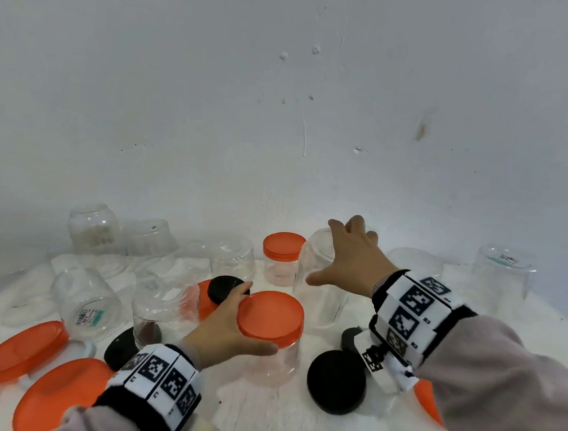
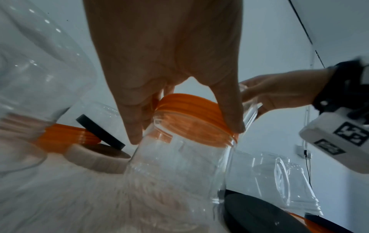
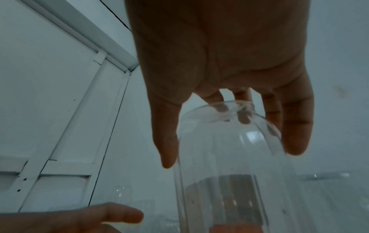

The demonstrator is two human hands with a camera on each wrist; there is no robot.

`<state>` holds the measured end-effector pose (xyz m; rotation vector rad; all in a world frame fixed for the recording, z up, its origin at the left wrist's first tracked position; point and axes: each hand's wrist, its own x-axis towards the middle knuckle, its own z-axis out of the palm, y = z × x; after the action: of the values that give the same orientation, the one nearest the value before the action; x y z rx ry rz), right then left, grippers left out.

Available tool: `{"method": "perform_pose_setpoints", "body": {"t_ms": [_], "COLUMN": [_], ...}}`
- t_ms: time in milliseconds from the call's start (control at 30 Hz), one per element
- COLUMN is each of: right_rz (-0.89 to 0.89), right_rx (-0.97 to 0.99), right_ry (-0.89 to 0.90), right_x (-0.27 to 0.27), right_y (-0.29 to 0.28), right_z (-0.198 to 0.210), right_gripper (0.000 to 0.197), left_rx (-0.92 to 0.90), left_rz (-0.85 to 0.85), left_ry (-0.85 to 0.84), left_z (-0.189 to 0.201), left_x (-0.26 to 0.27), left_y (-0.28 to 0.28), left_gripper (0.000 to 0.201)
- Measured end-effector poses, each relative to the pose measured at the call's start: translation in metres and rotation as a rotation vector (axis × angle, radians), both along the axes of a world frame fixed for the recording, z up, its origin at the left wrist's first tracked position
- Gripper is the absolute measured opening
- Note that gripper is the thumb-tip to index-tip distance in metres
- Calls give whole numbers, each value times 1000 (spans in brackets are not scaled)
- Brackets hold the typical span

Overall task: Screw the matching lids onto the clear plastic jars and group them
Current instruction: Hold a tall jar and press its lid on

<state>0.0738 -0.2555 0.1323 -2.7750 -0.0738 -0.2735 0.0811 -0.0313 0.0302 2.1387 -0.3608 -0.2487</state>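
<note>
On the white table [image 1: 260, 414], near its middle, an upright clear jar [image 1: 274, 364] capped with an orange lid [image 1: 270, 316] is held by the left hand [image 1: 223, 326]. Thumb and fingers are curled round the lid's rim; in the left wrist view the fingertips [image 2: 135, 135] are seen pressed to the lid's edge and the jar's shoulder. Behind and to the right, a taller clear jar [image 1: 318, 286], standing upside down, is covered from above by the right hand [image 1: 350, 258]. Its fingers are spread wide and only lightly bent over the jar's base; the right wrist view shows thumb and little finger either side of the jar, fingertips [image 3: 295, 141] at or just off the plastic. Whether a firm grip is made cannot be told.

A small closed jar with an orange lid [image 1: 283, 246] stands just left of the upturned jar. Loose black lids [image 1: 337, 381] lie near the right wrist, another [image 1: 224, 289] beside the left fingers. Loose orange lids [image 1: 24, 351] lie at front left. More clear jars [image 1: 87, 302], mostly upside down, are ranged along the back and left against the white wall [image 1: 285, 96].
</note>
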Motion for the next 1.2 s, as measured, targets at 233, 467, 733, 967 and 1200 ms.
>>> {"method": "perform_pose_setpoints", "body": {"t_ms": [233, 467, 733, 967, 1200], "right_rz": [-28, -83, -122, -138, -121], "right_rx": [140, 276, 389, 465, 559], "right_ry": [-252, -293, -337, -257, -210], "right_x": [-22, -36, -40, -37, -32], "right_y": [-22, -44, -55, -52, -43], "right_z": [18, 6, -10, -14, -20], "right_gripper": [85, 84, 93, 97, 97], "left_rx": [63, 63, 27, 302, 754], "left_rz": [38, 116, 100, 43, 18], "left_ry": [-29, -78, -65, -22, -53], "left_z": [6, 1, -7, -4, -12], "left_x": [40, 73, 84, 77, 75], "left_y": [-31, -63, -87, -65, -34], "left_gripper": [119, 118, 120, 108, 69]}}
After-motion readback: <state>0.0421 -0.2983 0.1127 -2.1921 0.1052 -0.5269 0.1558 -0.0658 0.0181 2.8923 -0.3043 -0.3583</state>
